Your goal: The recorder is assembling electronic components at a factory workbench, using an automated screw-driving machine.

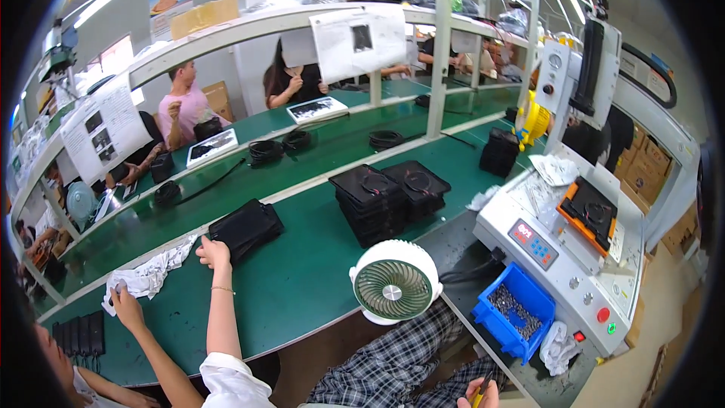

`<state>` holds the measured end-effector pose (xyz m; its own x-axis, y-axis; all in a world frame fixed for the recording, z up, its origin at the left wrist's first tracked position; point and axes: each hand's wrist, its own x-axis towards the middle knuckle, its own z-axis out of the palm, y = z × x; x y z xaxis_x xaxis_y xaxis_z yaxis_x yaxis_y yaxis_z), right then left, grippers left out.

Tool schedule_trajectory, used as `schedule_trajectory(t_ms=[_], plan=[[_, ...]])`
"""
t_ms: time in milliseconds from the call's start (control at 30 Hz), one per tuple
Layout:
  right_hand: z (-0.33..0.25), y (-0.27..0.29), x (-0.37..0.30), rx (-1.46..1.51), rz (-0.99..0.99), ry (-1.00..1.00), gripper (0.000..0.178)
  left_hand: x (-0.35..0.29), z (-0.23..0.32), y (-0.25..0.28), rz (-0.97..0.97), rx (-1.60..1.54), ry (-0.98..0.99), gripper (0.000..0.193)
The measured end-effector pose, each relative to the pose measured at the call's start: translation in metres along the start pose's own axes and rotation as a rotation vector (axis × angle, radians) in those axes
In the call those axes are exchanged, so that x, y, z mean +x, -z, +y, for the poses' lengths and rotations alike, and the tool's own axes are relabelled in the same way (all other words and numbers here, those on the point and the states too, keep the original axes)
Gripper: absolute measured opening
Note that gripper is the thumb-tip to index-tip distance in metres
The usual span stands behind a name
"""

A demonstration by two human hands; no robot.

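Observation:
At the lower edge, my right hand [479,394] is closed round a slim yellow-and-dark tool [479,397]; its kind is hard to make out. My left hand is out of sight. Just above my right hand, a blue bin [489,323] holds many small metal parts. Up and left of it, a white desk fan [393,287] stands at the bench edge. Beyond the fan are two stacks of flat black panels [374,200] with thin cables coiled on top. Right of the bin, a bench machine [495,219] carries an orange fixture [572,221] with a black panel in it.
To my left, a co-worker's white-sleeved arm [224,317] reaches to black flat pieces [248,228]; their other hand touches a white cloth [155,272]. A crumpled cloth [558,349] lies beside the bin. Black cable coils [266,153] lie on the green bench [317,279]. People sit opposite.

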<state>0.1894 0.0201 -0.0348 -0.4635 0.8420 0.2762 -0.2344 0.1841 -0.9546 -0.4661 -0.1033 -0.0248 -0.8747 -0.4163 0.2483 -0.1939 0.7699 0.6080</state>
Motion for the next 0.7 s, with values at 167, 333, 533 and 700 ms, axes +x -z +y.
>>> schedule_trajectory(t_ms=[167,333,533,700], plan=[[-0.048,0.006,-0.002,-0.122,0.230,-0.138,0.068,0.053,-0.016,-0.039,-0.062,0.004,-0.074,0.048],[-0.108,0.040,-0.019,-0.733,0.835,0.078,0.053,0.073,-0.006,-0.051,0.239,0.094,-0.072,0.062],[-0.111,0.109,-0.024,-1.358,1.157,-0.457,0.039,0.046,0.032,-0.053,0.452,-0.147,-0.395,0.062],[-0.077,0.140,0.015,-1.408,1.016,-0.356,0.038,-0.036,0.060,-0.015,0.139,-0.643,-0.654,0.055]])
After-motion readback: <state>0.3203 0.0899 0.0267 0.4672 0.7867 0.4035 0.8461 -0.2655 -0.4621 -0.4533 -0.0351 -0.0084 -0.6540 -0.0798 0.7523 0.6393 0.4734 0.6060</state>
